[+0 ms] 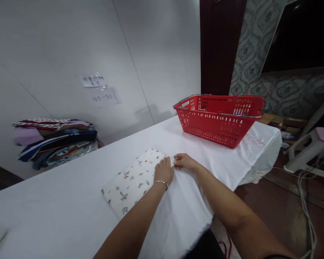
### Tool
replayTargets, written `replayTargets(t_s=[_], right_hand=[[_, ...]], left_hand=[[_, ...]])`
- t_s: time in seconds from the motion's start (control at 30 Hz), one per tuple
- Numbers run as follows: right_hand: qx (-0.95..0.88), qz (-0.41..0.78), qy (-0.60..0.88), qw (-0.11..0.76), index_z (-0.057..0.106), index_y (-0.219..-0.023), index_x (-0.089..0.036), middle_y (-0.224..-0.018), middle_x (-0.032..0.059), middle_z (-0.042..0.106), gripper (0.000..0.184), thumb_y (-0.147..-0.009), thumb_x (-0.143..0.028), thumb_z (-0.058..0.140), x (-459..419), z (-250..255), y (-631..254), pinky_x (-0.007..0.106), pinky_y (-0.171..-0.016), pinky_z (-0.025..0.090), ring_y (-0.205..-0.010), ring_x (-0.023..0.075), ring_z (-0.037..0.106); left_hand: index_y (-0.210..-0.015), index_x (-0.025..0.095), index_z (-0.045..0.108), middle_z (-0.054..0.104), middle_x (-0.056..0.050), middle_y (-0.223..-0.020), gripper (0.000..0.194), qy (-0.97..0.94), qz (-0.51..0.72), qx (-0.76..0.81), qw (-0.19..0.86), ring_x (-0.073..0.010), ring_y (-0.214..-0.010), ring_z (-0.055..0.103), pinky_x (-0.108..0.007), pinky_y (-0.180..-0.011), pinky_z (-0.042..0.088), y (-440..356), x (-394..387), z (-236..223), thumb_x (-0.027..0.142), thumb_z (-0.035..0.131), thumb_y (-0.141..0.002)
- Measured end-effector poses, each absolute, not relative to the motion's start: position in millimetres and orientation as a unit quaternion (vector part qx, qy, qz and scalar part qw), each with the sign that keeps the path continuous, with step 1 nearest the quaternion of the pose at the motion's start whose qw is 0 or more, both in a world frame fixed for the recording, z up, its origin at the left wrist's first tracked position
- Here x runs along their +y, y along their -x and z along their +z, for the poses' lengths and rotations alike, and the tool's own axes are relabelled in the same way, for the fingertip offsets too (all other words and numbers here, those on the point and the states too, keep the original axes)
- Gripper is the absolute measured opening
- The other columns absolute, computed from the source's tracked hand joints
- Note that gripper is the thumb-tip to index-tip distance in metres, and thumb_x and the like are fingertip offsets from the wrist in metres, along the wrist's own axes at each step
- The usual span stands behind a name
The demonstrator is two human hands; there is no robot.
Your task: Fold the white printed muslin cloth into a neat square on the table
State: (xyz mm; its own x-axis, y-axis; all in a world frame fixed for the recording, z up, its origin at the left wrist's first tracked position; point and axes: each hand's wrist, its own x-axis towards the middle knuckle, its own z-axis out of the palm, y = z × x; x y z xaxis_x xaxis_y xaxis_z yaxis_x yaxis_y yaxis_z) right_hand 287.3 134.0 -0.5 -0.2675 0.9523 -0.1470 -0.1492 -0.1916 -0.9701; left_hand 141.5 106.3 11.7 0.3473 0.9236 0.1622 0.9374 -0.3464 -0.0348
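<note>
A folded white cloth [136, 176] printed with small grey and brown plant-like motifs lies on the white-covered table. My left hand [164, 170], with a bracelet at the wrist, rests flat over its right end, fingers extended on the fabric. Just to the right, my right hand [185, 161] is closed on the gathered edge of the same cloth, the thumb and fingers pinching it. Part of the cloth is hidden under my left hand and forearm.
A red plastic basket [210, 124] with metal handles stands at the table's [67, 201] far right. Folded clothes [56, 140] are piled beyond its far edge at left, by a wall bearing paper labels [105, 96]. A stool [317, 147] and cables [304, 201] are on the right.
</note>
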Motion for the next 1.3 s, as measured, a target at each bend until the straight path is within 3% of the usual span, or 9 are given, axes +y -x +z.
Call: replayTargets(t_s=[0.37,0.7,0.9,1.1,1.3], right_hand=[[-0.496,0.647,0.41,0.409,0.065,-0.075,-0.011,-0.063,0.0,0.062,0.015,-0.061,-0.015,0.068,135,-3,-290,0.019,-0.055,0.046,-0.052,0.007,0.055],[-0.483,0.621,0.451,0.422,0.063,-0.069,-0.012,-0.054,-0.0011,0.061,0.005,-0.065,-0.012,0.06,131,3,-284,0.017,-0.048,0.045,-0.046,0.0072,0.053],[-0.457,0.609,0.481,0.434,0.061,-0.066,-0.012,-0.052,-0.0011,0.06,0.009,-0.061,-0.006,0.057,133,2,-280,0.02,-0.052,0.049,-0.049,0.0094,0.056],[-0.455,0.608,0.48,0.44,0.062,-0.066,-0.012,-0.057,0.0001,0.062,0.009,-0.06,-0.007,0.057,133,0,-281,0.02,-0.053,0.05,-0.051,0.0093,0.057],[-0.453,0.61,0.478,0.442,0.063,-0.065,-0.012,-0.056,0.0002,0.061,0.009,-0.06,-0.007,0.058,132,0,-282,0.02,-0.055,0.05,-0.052,0.009,0.057]], left_hand=[[-0.134,0.013,0.029,0.036,-0.013,-0.136,0.053,0.821,-0.068,-0.564,0.056,-0.0252,-0.123,0.032,-0.04,-0.097,0.027,-139,106,9,0.035,0.033,-0.086],[-0.134,0.01,0.029,0.036,-0.014,-0.136,0.055,0.826,-0.07,-0.555,0.062,-0.0255,-0.122,0.033,-0.04,-0.097,0.028,-138,105,10,0.036,0.035,-0.085],[-0.132,0.012,0.031,0.037,-0.013,-0.135,0.052,0.827,-0.075,-0.555,0.054,-0.0247,-0.122,0.033,-0.039,-0.097,0.027,-139,103,13,0.036,0.034,-0.086],[-0.121,0.015,0.044,0.053,-0.009,-0.12,0.038,0.819,-0.132,-0.558,0.004,-0.0201,-0.11,0.046,-0.032,-0.089,0.034,-134,105,21,0.032,0.03,-0.089],[-0.105,0.018,0.051,0.059,-0.006,-0.103,0.026,0.797,-0.16,-0.58,-0.044,-0.0181,-0.092,0.055,-0.028,-0.079,0.038,-131,110,22,0.032,0.041,-0.086]])
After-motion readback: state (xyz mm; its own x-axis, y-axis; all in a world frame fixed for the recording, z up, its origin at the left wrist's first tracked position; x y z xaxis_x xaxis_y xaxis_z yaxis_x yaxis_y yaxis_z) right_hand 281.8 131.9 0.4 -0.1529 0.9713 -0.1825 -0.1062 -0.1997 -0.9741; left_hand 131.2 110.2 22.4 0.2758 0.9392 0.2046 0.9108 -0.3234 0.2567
